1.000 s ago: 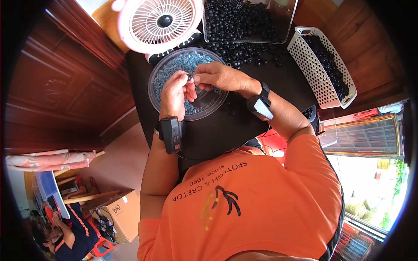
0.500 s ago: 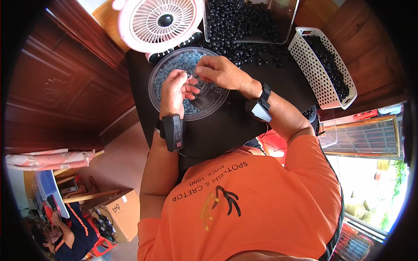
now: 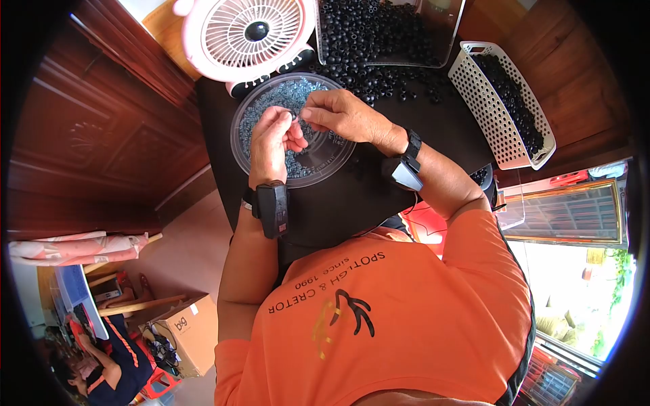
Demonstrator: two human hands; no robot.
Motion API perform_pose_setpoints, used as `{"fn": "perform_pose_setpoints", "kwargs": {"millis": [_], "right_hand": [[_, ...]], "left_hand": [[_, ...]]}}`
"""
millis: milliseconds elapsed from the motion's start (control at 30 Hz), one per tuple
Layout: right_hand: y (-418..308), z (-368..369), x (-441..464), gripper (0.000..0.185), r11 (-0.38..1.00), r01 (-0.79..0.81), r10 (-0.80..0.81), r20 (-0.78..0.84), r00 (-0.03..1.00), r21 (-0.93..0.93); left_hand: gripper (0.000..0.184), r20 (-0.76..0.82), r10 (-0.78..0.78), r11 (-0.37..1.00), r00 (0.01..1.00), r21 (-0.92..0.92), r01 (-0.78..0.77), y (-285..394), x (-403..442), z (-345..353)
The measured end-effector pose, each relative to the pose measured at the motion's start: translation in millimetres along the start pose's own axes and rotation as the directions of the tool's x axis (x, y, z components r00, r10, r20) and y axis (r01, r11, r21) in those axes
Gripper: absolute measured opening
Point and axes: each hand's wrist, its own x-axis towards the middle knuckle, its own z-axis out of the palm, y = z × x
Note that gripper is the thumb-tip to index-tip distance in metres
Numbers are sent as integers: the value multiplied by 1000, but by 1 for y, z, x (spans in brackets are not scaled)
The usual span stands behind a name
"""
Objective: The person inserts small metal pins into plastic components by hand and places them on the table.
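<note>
Over a round clear tub (image 3: 318, 177) of small blue pieces (image 3: 261, 111), my left hand (image 3: 272, 142) pinches a small black part (image 3: 292, 116) between thumb and forefinger, its other fingers curled. Close on its right, my right hand (image 3: 342, 116) is closed in a pinch, with the fingertips beside the black part. Whatever those fingertips hold is too small to make out. Black ring-like parts (image 3: 379, 78) lie in a heap behind my right hand.
A pink fan (image 3: 254, 34) stands behind the tub at the left. Behind the heap is a clear bin (image 3: 448, 47) of black parts; a white perforated basket (image 3: 487, 122) holds more at the right. Another person (image 3: 112, 369) is at the lower left, near a cardboard box (image 3: 193, 335).
My right hand drew slightly away from my left, then came back towards the black part. The free fingers of my left hand spread a little and curled in again.
</note>
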Motion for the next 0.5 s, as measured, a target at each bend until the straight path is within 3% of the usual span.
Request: {"fn": "perform_pose_setpoints", "kwargs": {"millis": [500], "right_hand": [[-2, 1, -2, 22, 997, 42, -43, -15, 999, -61]], "left_hand": [[18, -51, -22, 997, 998, 76, 26, -1, 1, 0]]}}
